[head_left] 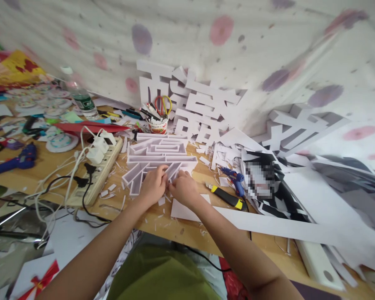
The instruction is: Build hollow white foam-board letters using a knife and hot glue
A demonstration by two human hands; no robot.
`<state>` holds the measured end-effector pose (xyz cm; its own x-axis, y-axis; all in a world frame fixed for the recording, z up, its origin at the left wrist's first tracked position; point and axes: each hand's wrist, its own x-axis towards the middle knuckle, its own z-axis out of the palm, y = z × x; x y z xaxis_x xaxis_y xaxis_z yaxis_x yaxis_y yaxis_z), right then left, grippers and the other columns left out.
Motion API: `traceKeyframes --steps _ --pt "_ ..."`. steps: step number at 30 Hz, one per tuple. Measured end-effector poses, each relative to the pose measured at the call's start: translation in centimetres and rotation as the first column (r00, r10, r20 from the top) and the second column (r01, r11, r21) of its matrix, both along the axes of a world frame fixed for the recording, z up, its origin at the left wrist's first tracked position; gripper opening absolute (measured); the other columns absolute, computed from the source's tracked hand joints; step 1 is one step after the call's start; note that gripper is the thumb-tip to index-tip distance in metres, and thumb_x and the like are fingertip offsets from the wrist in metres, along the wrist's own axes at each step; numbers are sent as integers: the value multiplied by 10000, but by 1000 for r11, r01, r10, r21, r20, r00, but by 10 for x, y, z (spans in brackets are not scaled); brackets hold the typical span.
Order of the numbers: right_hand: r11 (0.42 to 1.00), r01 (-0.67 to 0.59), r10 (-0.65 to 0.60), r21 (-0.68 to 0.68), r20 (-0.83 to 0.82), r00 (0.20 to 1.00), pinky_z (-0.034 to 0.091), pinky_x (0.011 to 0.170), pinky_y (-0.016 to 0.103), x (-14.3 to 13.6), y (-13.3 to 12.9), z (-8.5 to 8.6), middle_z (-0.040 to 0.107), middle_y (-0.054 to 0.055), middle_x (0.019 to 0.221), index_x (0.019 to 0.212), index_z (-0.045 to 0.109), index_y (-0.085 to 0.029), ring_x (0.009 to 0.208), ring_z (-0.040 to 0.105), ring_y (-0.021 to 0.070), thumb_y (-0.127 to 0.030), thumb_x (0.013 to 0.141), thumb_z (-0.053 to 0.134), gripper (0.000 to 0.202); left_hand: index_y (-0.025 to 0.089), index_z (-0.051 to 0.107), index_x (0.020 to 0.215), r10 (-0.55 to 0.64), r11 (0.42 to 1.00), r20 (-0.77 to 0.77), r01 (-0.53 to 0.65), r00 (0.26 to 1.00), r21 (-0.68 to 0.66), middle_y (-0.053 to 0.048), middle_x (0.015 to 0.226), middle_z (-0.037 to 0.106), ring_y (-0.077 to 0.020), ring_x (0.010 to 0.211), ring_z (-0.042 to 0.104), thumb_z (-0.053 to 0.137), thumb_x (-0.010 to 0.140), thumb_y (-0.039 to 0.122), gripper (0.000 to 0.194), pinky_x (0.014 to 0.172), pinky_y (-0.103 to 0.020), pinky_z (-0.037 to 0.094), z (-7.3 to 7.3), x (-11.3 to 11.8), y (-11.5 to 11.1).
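A hollow white character (162, 158) built of thin board walls lies open side up on the wooden table. My left hand (153, 184) is closed at its lower strokes, fingers bent against the walls. Beside it, almost touching, my right hand (184, 188) is closed with the fingertips pinched together at the same lower edge. Whatever sits between the right fingertips is hidden. Just right of the hands lie a yellow-and-black utility knife (226, 196) and a blue glue gun (234, 178). A long white strip (268, 223) runs under my right forearm.
A power strip (108, 166) with white plugs and tangled cables stands at left. Behind are a cup (158, 126) of pens and scissors, a water bottle (83, 100) and upright white characters (203, 100). Another blue glue gun (21, 159) lies far left. Paper scraps litter the table.
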<state>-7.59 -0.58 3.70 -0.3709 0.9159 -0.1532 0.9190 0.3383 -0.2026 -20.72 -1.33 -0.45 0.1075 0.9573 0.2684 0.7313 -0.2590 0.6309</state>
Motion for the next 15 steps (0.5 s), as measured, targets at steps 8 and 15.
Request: traceKeyframes --steps 8,15 --pt "998 -28 29 -63 12 1000 379 867 330 -4 2 5 595 146 1099 935 706 -120 1061 495 258 -289 881 372 378 184 441 1112 -3 1000 -17 3 1000 -20 -28 764 658 -233 880 605 386 841 135 281 832 -403 414 2 -1 -1" --pt "998 -30 30 -54 -2 1000 363 902 321 -4 2 5 605 139 1106 915 708 -117 1059 510 241 -234 864 385 347 197 447 1107 -3 1000 -36 2 999 -26 -27 774 649 -237 880 600 376 845 148 276 840 -412 409 4 0 -2"
